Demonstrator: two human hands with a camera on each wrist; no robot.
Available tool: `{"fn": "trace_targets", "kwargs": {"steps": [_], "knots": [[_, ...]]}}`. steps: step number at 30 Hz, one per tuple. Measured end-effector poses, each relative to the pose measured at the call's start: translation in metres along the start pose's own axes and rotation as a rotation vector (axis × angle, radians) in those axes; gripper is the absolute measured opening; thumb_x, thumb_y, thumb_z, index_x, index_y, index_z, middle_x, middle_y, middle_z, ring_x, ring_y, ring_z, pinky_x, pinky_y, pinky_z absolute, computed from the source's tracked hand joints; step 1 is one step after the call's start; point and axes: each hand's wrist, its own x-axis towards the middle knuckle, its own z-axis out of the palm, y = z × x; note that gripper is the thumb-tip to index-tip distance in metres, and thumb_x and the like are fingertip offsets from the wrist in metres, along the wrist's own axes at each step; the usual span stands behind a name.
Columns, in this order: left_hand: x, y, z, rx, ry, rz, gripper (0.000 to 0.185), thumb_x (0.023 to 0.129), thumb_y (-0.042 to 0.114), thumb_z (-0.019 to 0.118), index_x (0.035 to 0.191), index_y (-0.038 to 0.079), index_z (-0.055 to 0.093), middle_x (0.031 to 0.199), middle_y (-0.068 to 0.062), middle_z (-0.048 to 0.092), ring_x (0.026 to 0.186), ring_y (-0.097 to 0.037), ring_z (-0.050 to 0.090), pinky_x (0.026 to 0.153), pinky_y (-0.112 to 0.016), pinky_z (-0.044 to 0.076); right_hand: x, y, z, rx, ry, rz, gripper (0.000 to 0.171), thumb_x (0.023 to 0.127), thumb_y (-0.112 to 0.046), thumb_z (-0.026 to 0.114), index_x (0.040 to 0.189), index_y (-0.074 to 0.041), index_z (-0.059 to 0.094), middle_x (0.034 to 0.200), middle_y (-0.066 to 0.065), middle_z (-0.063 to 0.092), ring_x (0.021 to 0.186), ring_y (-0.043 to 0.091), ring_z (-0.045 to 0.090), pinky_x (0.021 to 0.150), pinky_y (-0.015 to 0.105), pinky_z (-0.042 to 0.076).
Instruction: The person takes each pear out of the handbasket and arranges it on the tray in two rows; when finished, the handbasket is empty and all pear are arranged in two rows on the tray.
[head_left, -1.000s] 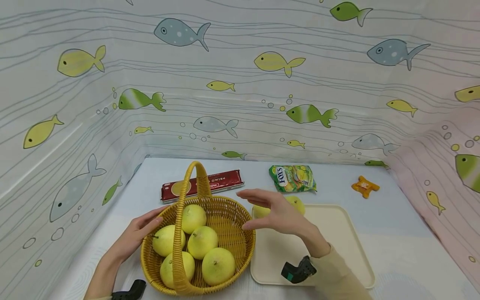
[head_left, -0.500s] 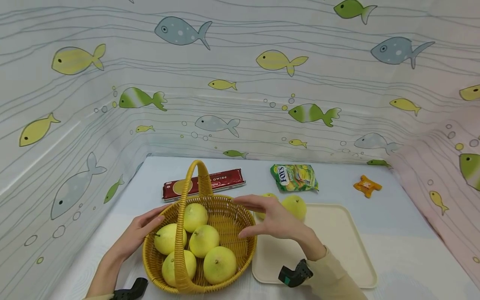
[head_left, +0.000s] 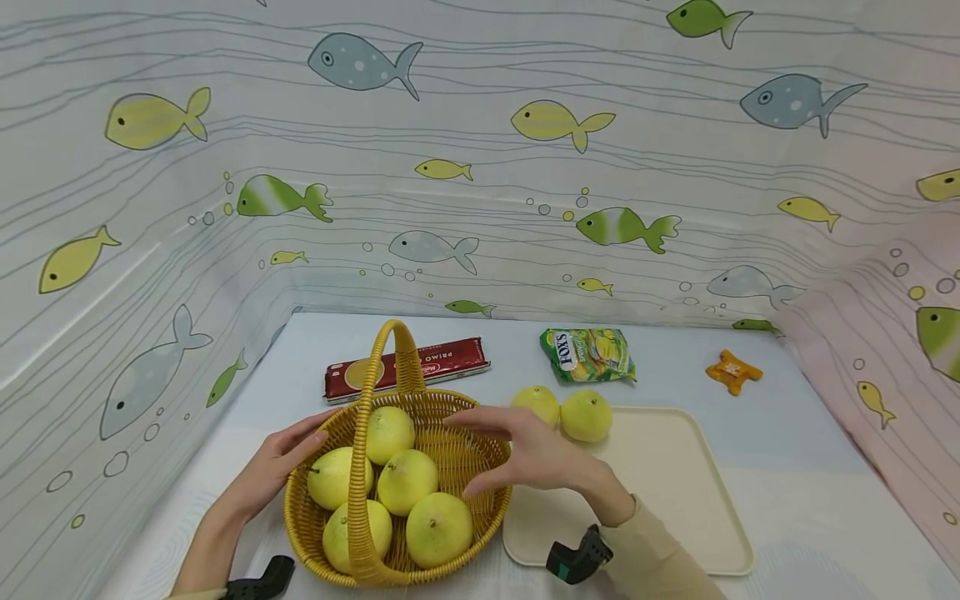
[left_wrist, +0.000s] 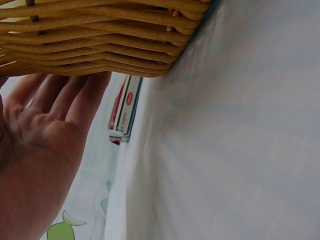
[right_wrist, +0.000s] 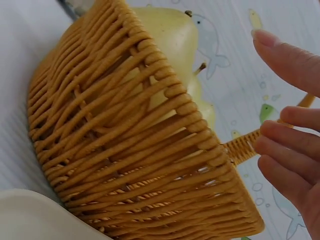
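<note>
A yellow wicker basket [head_left: 491, 529] with a tall handle stands at front centre-left and holds several yellow-green pears [head_left: 438, 530]. My left hand [head_left: 272, 468] rests against the basket's left side, its extended fingers along the outer wall in the left wrist view, thumb near the rim. Over the right rim hovers my right hand [head_left: 528, 452], thumb and fingers spread apart with nothing between them. In the right wrist view the right hand [right_wrist: 295, 135] is apart from the wicker wall [right_wrist: 125, 145]. Two more pears [head_left: 587, 416] sit beyond my right hand, at the tray's back left corner.
A cream tray [head_left: 675, 492] lies right of the basket. Behind the basket is a red biscuit packet [head_left: 442, 362]. A green sweets bag [head_left: 588, 354] and a small orange packet [head_left: 733, 372] lie farther back. Fish-printed cloth walls [head_left: 480, 200] enclose the table.
My right hand has moved left and slightly down over the basket's right rim, uncovering the two pears by the tray. My left hand stays at the basket's side.
</note>
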Motion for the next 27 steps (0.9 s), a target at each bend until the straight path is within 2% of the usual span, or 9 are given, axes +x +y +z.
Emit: {"fn": "trace_targets", "kwargs": {"steps": [4,8,12,17,23,27], "knots": [[0.000,0.000,0.000,-0.012,0.000,0.003,0.047,0.109,0.025,0.044,0.152,0.008,0.043,0.142,0.012,0.054,0.123,0.012,0.049,0.096,-0.011,0.043,0.001,-0.001,0.005,-0.021,-0.028,0.013,0.076,0.076,-0.024,0.088,0.143,-0.010,0.054,0.142,-0.004,0.058,0.132,0.020,0.055,0.110,0.028,0.043],[-0.001,0.000,0.000,-0.018,-0.001,0.007,0.046,0.109,0.024,0.044,0.152,0.008,0.043,0.141,0.015,0.054,0.123,0.011,0.049,0.096,-0.011,0.043,0.003,0.000,0.010,-0.022,-0.061,-0.004,0.077,0.075,-0.022,0.089,0.142,-0.007,0.054,0.142,0.005,0.059,0.130,0.026,0.056,0.109,0.027,0.044],[0.000,0.000,0.000,-0.012,0.003,0.007,0.046,0.109,0.023,0.044,0.151,0.008,0.044,0.142,0.012,0.054,0.122,0.012,0.049,0.096,-0.011,0.043,0.004,0.002,0.015,0.006,-0.093,-0.007,0.076,0.075,-0.020,0.089,0.142,-0.007,0.055,0.142,0.008,0.059,0.131,0.022,0.056,0.109,0.027,0.044],[0.000,0.000,0.001,0.002,-0.001,0.015,0.045,0.109,0.022,0.044,0.152,0.007,0.043,0.146,0.001,0.053,0.123,0.013,0.048,0.096,-0.010,0.042,0.004,0.002,0.020,0.013,-0.127,-0.004,0.075,0.075,-0.019,0.089,0.141,-0.008,0.055,0.141,0.007,0.059,0.129,0.022,0.057,0.108,0.028,0.044],[-0.001,0.001,0.000,-0.007,0.002,0.000,0.046,0.109,0.025,0.044,0.152,0.010,0.043,0.143,0.013,0.053,0.123,0.014,0.047,0.096,-0.010,0.041,0.006,0.004,0.027,-0.013,-0.176,-0.034,0.074,0.077,-0.020,0.087,0.142,-0.006,0.054,0.142,0.006,0.059,0.128,0.017,0.057,0.107,0.030,0.046],[-0.001,0.001,0.001,-0.005,-0.003,0.006,0.047,0.109,0.024,0.044,0.153,0.009,0.042,0.145,0.007,0.052,0.124,0.014,0.046,0.096,-0.010,0.041,0.006,0.004,0.029,-0.010,-0.182,-0.036,0.072,0.078,-0.020,0.087,0.141,-0.006,0.054,0.140,0.007,0.059,0.127,0.014,0.058,0.106,0.031,0.047]]}}
